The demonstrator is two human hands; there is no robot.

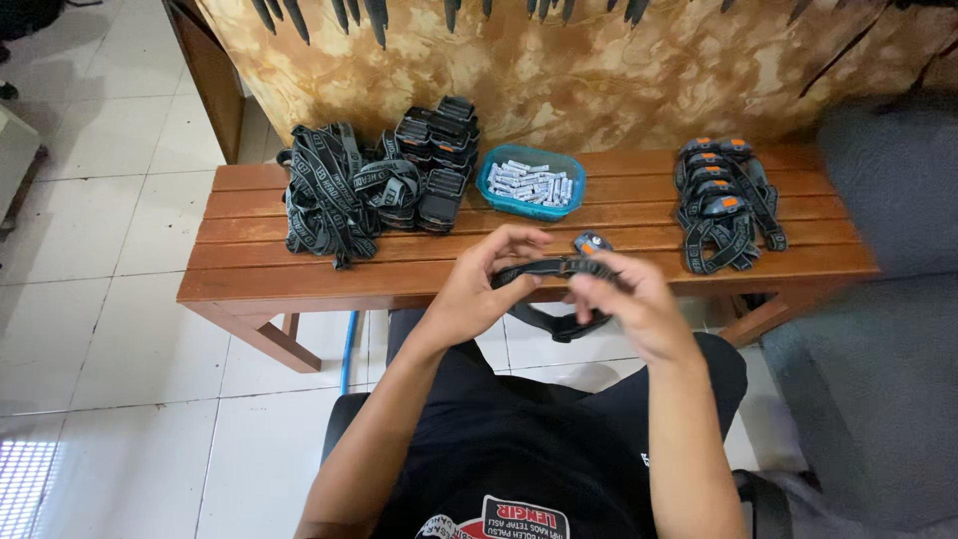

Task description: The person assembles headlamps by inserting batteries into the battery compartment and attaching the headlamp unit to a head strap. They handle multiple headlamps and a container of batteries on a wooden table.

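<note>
The person sits at a wooden bench (249,279) and holds a headlamp (591,243) in both hands, just in front of the bench's near edge, above the lap. The left hand (479,284) pinches the strap (544,268) between thumb and curled fingers at its left end; the right hand (629,299) closes round the strap just below the lamp body, whose orange button peeks out at 12 o'clock from that hand. A loop of strap hangs below, at 6 o'clock from the hands.

On the bench, at 10 o'clock from the hands, lies a heap of loose straps (324,190), with stacked black lamp bodies (439,150) beside it. At 12 o'clock stands a blue tray (499,200) of small white batteries (534,183). At 2 o'clock lies a pile of assembled headlamps (723,205).

By the look of it, the step in hand is fitting or adjusting the strap on this lamp. The next move would call for drawing the strap taut through the lamp's slots, both hands keeping firm hold.
</note>
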